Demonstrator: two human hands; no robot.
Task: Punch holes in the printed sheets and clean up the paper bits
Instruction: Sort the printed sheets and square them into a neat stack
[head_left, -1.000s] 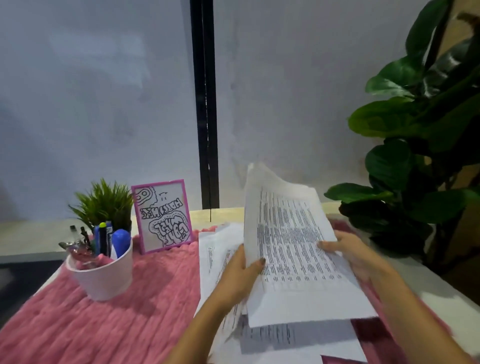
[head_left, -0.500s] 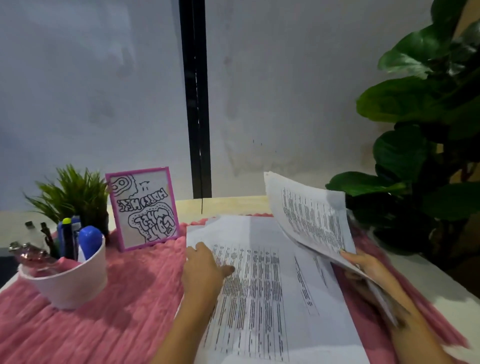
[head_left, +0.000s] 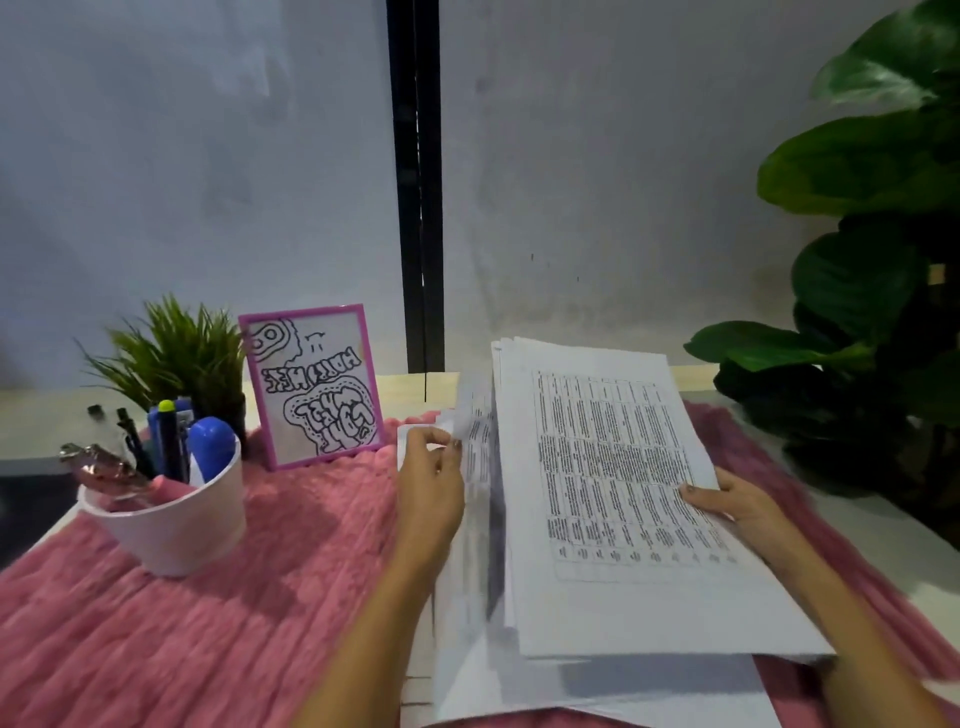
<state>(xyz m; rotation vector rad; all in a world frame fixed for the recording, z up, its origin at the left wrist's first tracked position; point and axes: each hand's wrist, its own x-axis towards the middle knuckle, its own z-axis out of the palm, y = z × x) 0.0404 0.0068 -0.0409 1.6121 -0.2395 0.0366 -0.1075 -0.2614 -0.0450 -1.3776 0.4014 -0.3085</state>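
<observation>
One thick stack of printed sheets (head_left: 597, 467), text side up, is lying tilted over the pink mat (head_left: 234, 597). The right hand (head_left: 743, 512) is clamping its right edge, thumb on top and fingers going underneath. The left hand (head_left: 431, 483) is pinching the left edges of a few looser sheets (head_left: 478, 452) fanning out just left of the stack; that side is blurring, so their number cannot be told. Left of that pinch, well apart, are sitting a white cup (head_left: 176, 525) of pens and a framed drawing (head_left: 311, 384). No punch is showing. Hazards, as judged: the fanned sheets are hanging loosely between the two grips and could be slipping out and scattering; edges squared unevenly would be putting holes out of line; the fluffy mat would be trapping paper bits.
</observation>
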